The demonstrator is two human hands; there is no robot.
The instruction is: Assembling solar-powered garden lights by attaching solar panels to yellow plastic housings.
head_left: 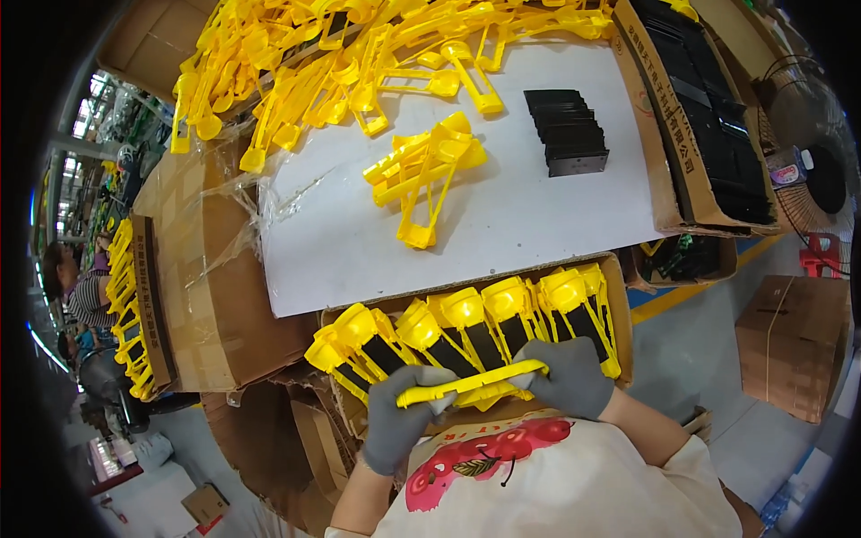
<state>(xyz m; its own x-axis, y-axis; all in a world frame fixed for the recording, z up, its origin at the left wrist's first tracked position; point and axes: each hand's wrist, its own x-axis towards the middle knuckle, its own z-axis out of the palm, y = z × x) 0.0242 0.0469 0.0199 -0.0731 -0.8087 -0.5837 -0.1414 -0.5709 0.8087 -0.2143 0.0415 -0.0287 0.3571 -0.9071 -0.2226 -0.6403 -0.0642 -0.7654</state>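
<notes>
In front of my body, a long yellow plastic frame (473, 382) is held edge-on between both hands. My left hand (393, 420), in a grey glove, closes on its left end. The right end is gripped by my right hand (570, 377), gloved the same way. Just beyond them an open cardboard box (625, 300) holds a row of similar yellow frames (462, 308) with black plates (485, 344) among them. The frame's underside and some fingertips are hidden.
A white tabletop (332, 242) carries a few crossed yellow frames (429, 170), a stack of black plates (567, 134) and a big yellow heap (345, 76). Cardboard boxes flank it: black pieces (700, 99) fill the right one. Another person (85, 291) is at far left.
</notes>
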